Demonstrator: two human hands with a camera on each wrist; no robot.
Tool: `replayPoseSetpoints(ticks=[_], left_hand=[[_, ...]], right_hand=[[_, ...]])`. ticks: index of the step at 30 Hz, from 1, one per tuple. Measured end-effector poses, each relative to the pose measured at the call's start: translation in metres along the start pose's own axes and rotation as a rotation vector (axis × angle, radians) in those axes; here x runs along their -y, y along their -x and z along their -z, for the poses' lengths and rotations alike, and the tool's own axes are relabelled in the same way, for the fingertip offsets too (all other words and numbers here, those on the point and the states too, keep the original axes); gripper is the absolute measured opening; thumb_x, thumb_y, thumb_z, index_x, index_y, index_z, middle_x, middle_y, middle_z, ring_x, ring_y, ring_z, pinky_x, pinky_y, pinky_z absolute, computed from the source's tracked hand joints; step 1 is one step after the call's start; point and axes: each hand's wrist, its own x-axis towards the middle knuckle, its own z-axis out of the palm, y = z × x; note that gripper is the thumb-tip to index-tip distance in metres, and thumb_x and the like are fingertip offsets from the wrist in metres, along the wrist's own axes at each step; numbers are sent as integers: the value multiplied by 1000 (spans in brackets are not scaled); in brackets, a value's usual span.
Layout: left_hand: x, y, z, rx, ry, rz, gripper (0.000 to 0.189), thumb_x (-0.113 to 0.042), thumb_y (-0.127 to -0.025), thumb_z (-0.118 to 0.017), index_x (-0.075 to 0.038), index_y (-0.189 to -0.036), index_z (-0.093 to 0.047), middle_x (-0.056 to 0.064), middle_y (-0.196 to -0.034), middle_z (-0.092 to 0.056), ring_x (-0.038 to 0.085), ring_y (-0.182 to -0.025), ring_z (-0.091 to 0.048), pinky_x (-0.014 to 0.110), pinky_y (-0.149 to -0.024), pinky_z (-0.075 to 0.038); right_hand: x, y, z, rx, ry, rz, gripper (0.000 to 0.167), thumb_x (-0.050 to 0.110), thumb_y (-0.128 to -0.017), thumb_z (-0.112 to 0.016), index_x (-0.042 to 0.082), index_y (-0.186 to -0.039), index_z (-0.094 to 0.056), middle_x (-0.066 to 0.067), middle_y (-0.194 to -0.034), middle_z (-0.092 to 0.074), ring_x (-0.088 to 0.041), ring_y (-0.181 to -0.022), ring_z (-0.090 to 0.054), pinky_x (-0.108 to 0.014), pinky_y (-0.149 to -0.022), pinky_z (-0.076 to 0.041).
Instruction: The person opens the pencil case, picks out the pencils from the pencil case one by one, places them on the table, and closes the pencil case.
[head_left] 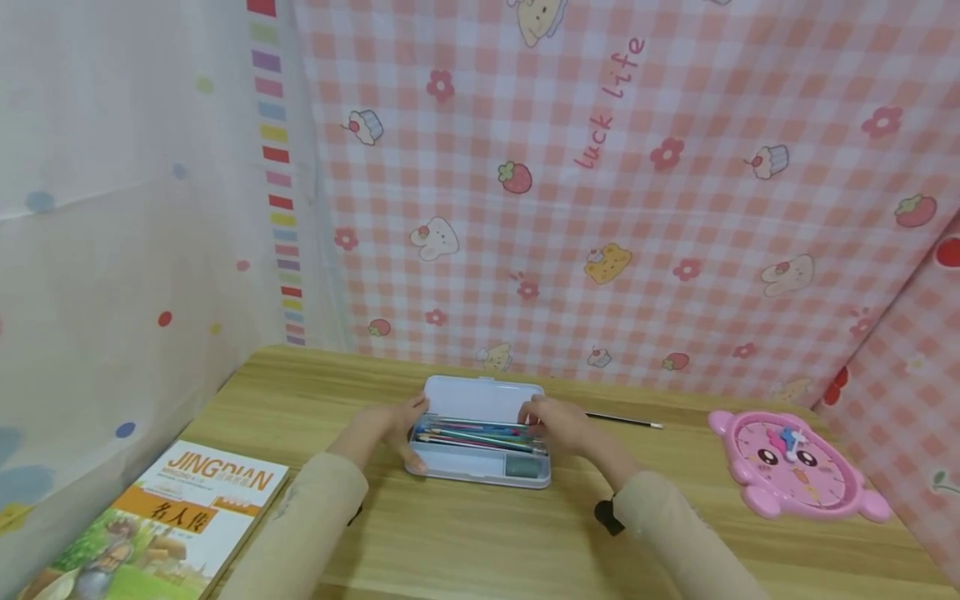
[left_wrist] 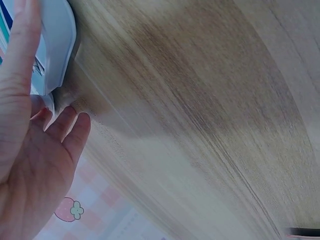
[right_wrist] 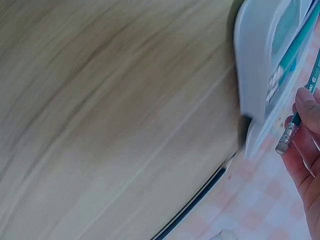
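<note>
In the head view, the open white rectangular plastic pencil case (head_left: 461, 460) lay at lower centre on the light wood-grain table (head_left: 480, 546), slim coloured pencils (head_left: 480, 439) inside. Your left hand (head_left: 392, 429) held its left end; your right hand (head_left: 561, 425) was at its right side. A thin black pencil (head_left: 622, 419) lay right of that hand, a pink animal-shaped plastic clock (head_left: 804, 479) at lower right.

In the left wrist view, your thumb lay against the case at upper left, the outer fingers loosely bent.

In the right wrist view, your fingers pinched a green pencil with a grey eraser (right_wrist: 314, 77) at the right edge.
</note>
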Motion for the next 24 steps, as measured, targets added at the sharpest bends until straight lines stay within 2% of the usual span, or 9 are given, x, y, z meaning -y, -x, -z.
replayPoseSetpoints(ticks=[6, 11, 18, 21, 24], left_hand=[[-1, 1, 1, 2, 17, -9, 113, -39, -68, -78, 3, -145, -7, 19, -154, 0, 35, -141, -9, 44, -114, -17], [-1, 3, 0, 1, 55, -20, 111, -36, -69, -78, 4, -145, -7, 20, -153, 1, 37, -141, -7, 47, -114, -16], [0, 4, -1, -1, 67, -20, 109, -34, -70, -78, 4, -145, -8, 21, -153, -1, 39, -140, -8, 49, -114, -16], [4, -2, -3, 0, 85, -25, 114, -39, -67, -78, 2, -145, -6, 19, -153, 0, 38, -140, -6, 50, -114, -16], [13, -13, -7, 8, 94, -43, 124, -52, -60, -77, -1, -146, -4, 17, -154, 3, 38, -141, -4, 52, -113, -15]], right_hand=[[-23, 17, 7, -61, 57, 12, 11, 4, -84, -62, 12, -91, -62, -4, -85, -65, -18, -78, -62, -31, -65, -50], [-44, 36, 15, -126, 80, 19, 13, 3, -83, -63, 11, -93, -62, -3, -84, -61, -17, -77, -61, -29, -62, -50], [-76, 62, 25, -164, 60, -31, 15, -1, -83, -60, 10, -94, -60, -5, -85, -59, -19, -76, -60, -26, -56, -46], [-87, 72, 30, -161, 56, -52, 15, -1, -83, -60, 9, -94, -61, -6, -85, -59, -21, -77, -60, -27, -58, -47], [-96, 80, 36, -151, 65, -88, 16, -1, -84, -59, 10, -95, -60, -6, -85, -59, -20, -77, -59, -30, -59, -48]])
